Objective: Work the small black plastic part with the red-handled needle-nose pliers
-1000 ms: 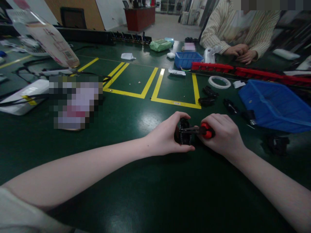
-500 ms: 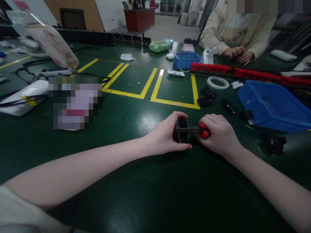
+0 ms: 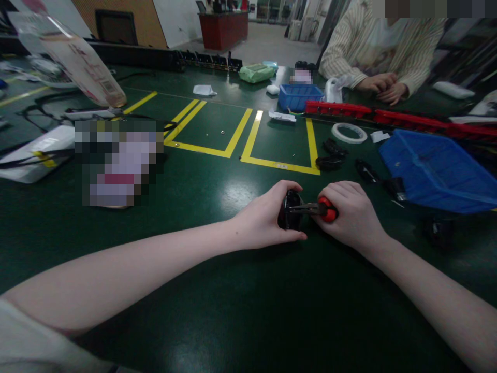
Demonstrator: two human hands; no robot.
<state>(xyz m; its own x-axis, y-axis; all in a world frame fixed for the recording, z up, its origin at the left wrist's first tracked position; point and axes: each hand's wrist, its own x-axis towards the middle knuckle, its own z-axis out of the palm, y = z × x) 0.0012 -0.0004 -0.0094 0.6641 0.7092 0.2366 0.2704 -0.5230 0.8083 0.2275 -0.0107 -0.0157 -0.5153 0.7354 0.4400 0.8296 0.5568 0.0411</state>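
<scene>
My left hand (image 3: 267,216) is closed around a small black plastic part (image 3: 292,218), thumb below it and fingers above. In my right hand (image 3: 351,211) is a pair of pliers (image 3: 328,209) with red handles, gripped in a fist. The narrow metal jaws point left and reach into the open side of the black part. Whether the jaw tips pinch anything inside cannot be made out. Both hands are held over the dark green table (image 3: 233,311). More black parts (image 3: 330,154) lie beyond my right hand.
A blue bin (image 3: 438,171) stands at the right, near a white tape roll (image 3: 348,133). Red strips (image 3: 373,113) run along the back right, before a person's hands (image 3: 384,88). At left are a bottle (image 3: 85,67) and a phone-like object (image 3: 124,171). Yellow tape (image 3: 279,165) marks the tabletop.
Both hands, the black part and the pliers have stayed almost in place, apart from a slight shift left in the view. The black part looks turned a little within my left hand.
</scene>
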